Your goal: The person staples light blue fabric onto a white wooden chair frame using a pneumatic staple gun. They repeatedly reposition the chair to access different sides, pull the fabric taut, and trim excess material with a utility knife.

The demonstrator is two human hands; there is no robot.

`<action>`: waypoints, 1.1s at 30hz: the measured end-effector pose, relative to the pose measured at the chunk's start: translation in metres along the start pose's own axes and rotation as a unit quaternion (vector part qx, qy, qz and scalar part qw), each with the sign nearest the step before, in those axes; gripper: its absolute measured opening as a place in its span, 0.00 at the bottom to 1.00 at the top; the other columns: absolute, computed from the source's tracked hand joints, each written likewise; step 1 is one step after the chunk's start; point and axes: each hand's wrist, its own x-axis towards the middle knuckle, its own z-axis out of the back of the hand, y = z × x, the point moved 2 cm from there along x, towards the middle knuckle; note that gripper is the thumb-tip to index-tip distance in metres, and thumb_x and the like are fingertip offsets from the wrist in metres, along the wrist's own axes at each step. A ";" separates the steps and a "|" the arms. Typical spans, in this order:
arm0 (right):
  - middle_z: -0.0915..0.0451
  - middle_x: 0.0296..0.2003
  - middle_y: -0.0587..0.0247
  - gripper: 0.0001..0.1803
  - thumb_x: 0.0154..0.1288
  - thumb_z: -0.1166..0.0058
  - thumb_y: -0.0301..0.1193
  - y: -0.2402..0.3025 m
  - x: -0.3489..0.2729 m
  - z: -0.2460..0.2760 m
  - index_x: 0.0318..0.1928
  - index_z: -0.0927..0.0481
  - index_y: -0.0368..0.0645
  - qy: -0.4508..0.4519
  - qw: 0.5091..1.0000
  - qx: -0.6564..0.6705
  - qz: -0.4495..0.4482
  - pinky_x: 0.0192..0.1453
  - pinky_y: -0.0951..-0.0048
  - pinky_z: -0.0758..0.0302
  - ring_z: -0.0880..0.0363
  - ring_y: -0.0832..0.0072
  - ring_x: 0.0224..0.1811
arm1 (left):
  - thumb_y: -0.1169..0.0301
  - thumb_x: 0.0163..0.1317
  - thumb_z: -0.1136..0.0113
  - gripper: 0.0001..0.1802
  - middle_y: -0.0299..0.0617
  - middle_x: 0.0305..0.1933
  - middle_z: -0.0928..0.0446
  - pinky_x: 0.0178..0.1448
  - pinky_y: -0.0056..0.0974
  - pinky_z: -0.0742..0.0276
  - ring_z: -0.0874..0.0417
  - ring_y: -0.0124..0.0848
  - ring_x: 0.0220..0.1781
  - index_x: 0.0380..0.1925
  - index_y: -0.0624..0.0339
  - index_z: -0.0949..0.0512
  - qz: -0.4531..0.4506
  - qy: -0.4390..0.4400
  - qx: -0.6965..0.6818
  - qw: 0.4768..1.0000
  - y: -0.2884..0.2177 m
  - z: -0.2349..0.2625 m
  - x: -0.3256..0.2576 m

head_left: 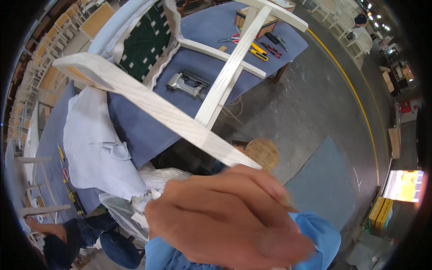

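Observation:
A pale wooden chair frame (168,114) leans over the blue-covered table, its seat underside showing dark green webbing (144,42) edged by light blue upholstery. One long leg runs down toward me. At its lower end is what looks like my left hand (225,211), large, near the camera and partly blurred. Its fingers are bent; what lies in them is hidden. A small skin-coloured patch shows behind the leg's end, perhaps my right hand (239,150), mostly covered. On the table beneath the frame lies a metal staple gun (186,85).
Pliers (271,49), a yellow-handled cutter (258,53) and a cardboard box (265,24) sit toward the table's far right. Light fabric (96,135) drapes over the left side. A round wooden stool (263,154) stands below. At lower left, a co-worker's hand (33,223) touches another chair frame.

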 end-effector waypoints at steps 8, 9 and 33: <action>0.14 0.43 0.63 0.17 0.74 0.40 0.37 -0.064 0.086 0.125 0.55 0.16 0.41 -0.283 0.937 0.205 0.024 0.42 0.74 0.21 0.16 0.78 0.38 | 0.61 0.61 0.37 0.15 0.38 0.41 0.12 0.64 0.50 0.30 0.12 0.38 0.46 0.41 0.58 0.12 0.171 -0.122 0.609 0.765 0.058 0.035 -0.074; 0.13 0.39 0.64 0.15 0.73 0.38 0.35 -0.060 0.107 0.153 0.54 0.16 0.40 -0.324 0.929 0.177 0.041 0.41 0.76 0.22 0.17 0.78 0.37 | 0.62 0.62 0.41 0.15 0.39 0.38 0.12 0.62 0.49 0.29 0.11 0.37 0.45 0.38 0.58 0.11 0.153 -0.104 0.632 0.753 0.058 0.034 -0.078; 0.15 0.49 0.51 0.25 0.66 0.36 0.44 -0.116 0.382 0.372 0.55 0.20 0.40 -0.254 0.941 -0.210 -0.078 0.53 0.52 0.23 0.17 0.55 0.50 | 0.52 0.67 0.57 0.30 0.47 0.49 0.14 0.66 0.52 0.33 0.16 0.43 0.54 0.46 0.63 0.13 0.273 -0.188 0.632 0.701 0.067 0.020 -0.065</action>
